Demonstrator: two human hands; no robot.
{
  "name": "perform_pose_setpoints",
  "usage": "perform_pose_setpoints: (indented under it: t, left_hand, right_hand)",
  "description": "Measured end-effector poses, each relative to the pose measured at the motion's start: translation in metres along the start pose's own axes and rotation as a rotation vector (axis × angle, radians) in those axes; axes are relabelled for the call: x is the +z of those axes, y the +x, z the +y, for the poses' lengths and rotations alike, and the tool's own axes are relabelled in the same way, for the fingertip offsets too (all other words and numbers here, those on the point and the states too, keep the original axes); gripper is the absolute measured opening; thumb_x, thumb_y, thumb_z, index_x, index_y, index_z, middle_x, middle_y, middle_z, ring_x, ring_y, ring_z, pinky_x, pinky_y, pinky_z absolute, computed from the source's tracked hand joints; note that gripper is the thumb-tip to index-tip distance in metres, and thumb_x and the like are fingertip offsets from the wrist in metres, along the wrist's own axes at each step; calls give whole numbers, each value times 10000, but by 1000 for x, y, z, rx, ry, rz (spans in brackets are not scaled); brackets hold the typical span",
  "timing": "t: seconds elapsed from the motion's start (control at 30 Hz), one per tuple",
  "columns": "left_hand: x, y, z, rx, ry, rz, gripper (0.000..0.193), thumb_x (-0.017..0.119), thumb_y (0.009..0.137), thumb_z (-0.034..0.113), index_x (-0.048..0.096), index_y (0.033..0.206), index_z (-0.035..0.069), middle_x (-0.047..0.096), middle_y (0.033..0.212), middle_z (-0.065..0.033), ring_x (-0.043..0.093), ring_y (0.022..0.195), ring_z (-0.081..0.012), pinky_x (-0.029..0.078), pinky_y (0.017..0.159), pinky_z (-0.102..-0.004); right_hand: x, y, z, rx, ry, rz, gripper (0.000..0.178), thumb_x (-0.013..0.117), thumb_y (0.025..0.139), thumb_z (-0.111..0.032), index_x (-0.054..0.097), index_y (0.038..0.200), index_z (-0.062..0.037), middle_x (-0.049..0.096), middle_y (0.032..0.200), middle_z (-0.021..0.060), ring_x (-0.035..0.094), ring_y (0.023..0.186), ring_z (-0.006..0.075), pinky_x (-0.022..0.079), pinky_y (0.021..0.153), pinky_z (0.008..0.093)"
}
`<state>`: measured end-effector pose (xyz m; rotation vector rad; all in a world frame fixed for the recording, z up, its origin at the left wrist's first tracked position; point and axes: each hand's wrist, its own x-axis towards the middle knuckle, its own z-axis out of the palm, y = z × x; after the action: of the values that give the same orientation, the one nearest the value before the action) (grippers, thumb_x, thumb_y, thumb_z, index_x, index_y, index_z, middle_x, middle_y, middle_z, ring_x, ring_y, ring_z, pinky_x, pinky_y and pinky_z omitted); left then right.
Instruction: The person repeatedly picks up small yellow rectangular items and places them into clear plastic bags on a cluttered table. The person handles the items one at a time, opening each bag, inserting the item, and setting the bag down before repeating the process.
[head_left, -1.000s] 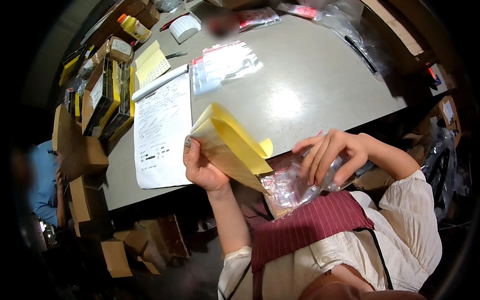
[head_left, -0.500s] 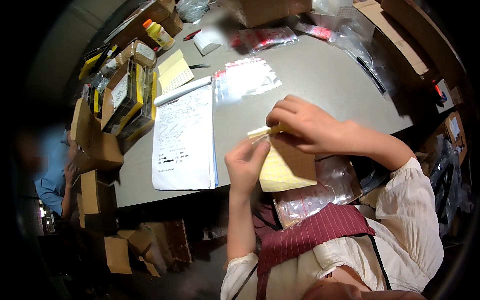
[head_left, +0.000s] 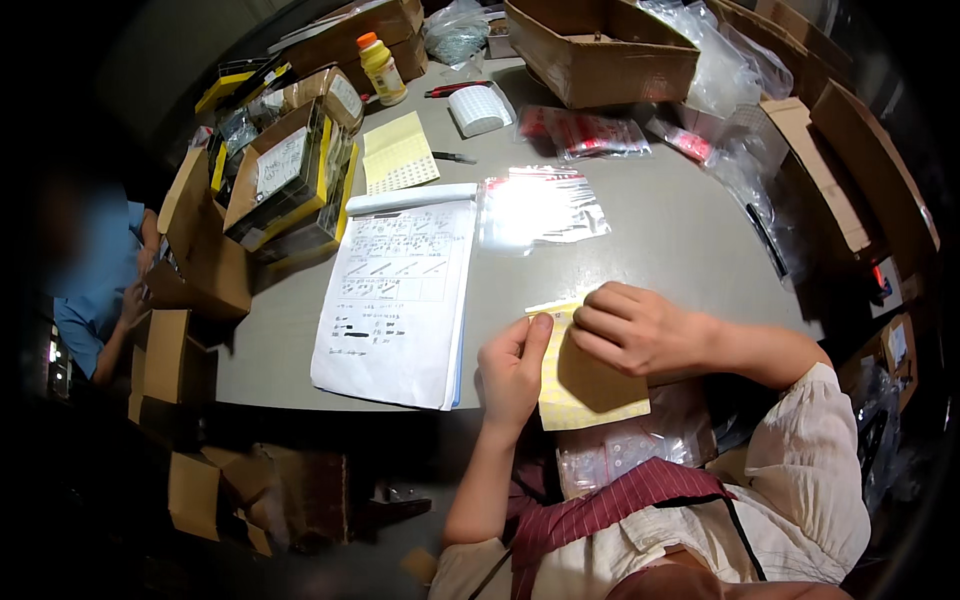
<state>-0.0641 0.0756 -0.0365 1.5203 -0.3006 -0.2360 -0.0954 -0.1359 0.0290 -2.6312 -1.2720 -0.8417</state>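
Observation:
A yellow sheet of small labels [head_left: 596, 398] is held upright at the table's near edge. My left hand [head_left: 513, 368] pinches its upper left corner, thumb on the face towards me. The curled fingers of my right hand [head_left: 640, 330] press together against the sheet's upper part; what lies between their tips is hidden. Below the sheet, a clear plastic bag of small round pieces [head_left: 640, 450] sits close to my body. A written-on notepad [head_left: 395, 300] lies left of my hands, and flat clear zip bags with red strips [head_left: 545, 205] lie beyond them.
Another yellow label sheet [head_left: 400, 150], a pen [head_left: 455, 157] and a bottle with an orange cap [head_left: 382, 68] are farther back. Black-and-yellow boxes [head_left: 290, 190] line the left edge. An open carton [head_left: 610, 55] stands at the back. A person in blue [head_left: 105, 270] is at far left.
The view has shifted, so the table sits lower. The yellow sheet has turned more squarely towards me. My right fingers have come down from its top edge onto its face.

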Motion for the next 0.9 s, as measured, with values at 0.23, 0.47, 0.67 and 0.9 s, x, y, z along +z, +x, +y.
perform_pose_setpoints:
  t: [0.23,0.47,0.67,0.9]
  left_hand:
    - [4,1,8,-22,-40,62,390,633,1067,292,682,850,-28,556,640,19,454,636,-50,378,562,-268]
    - [1,1,5,36,-61,42,369,653,1057,272,697,889,-54,588,662,18,468,648,-43,385,561,-268]
    - [5,-1,13,12,-61,75,367,669,1048,283,681,861,-32,558,643,25,443,637,-40,376,551,-275]
    - [2,1,1,40,-21,3,380,674,1042,276,662,811,-27,531,616,25,430,623,-46,358,540,-278]
  right_hand:
    - [20,11,127,647,393,-163,149,704,874,-103,638,965,-5,656,873,186,630,833,384,496,741,470]
    - [68,3,185,654,314,-368,285,762,877,-226,641,964,18,692,893,218,677,863,389,509,796,491]
    - [19,-18,178,1135,354,-695,547,829,854,-490,721,963,34,714,731,145,708,634,266,544,606,419]
    - [-36,-3,131,979,152,-1272,562,841,789,-544,755,876,4,723,729,122,702,608,259,543,581,404]
